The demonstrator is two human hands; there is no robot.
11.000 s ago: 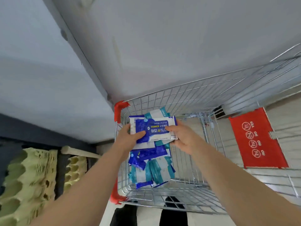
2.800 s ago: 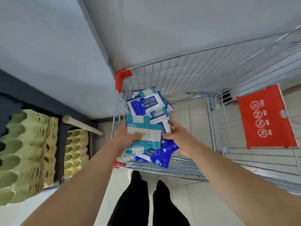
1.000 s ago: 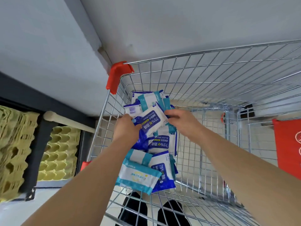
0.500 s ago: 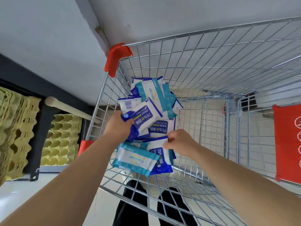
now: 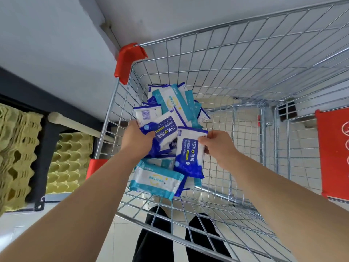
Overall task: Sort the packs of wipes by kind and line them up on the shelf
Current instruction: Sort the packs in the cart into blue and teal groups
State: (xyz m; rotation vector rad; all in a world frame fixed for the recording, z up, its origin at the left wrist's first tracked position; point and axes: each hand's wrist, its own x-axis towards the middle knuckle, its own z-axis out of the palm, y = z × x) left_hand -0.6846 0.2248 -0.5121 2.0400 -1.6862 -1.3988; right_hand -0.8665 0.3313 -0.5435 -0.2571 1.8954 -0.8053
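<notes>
**A:** Where are the wipes right now?

**B:** All down in the wire cart [image 5: 245, 59], none on a shelf. The left hand [image 5: 138, 141] has its fingers wrapped round the dark end of a slanted blue pack [image 5: 166, 132]. The right hand [image 5: 220, 146] pinches a second blue pack [image 5: 189, 154] at its far right edge, thumb and fingertips closed on the white film.

**A:** Which way does that one lie?

**B:** Its long axis runs away from the person, dark end nearest them, so it hangs toward them from the pinch. It sits just right of the slanted one. Their corners look to touch, though I can't be sure.

**A:** Same kind in both hands?

**B:** Both read 75%, both blue and white. I'd guess the right one gets laid onto the left, a short swing leftwards. The left hand is nearer the teal pack [image 5: 156, 179] lying flat below its wrist, and the heap [image 5: 173, 100] at the far end.

**A:** How would they handle?

**B:** They're soft, glossy film pouches, flat and pillowy with crimped ends. Slippery, I'd think, so a corner pinch could let one slide.
</notes>
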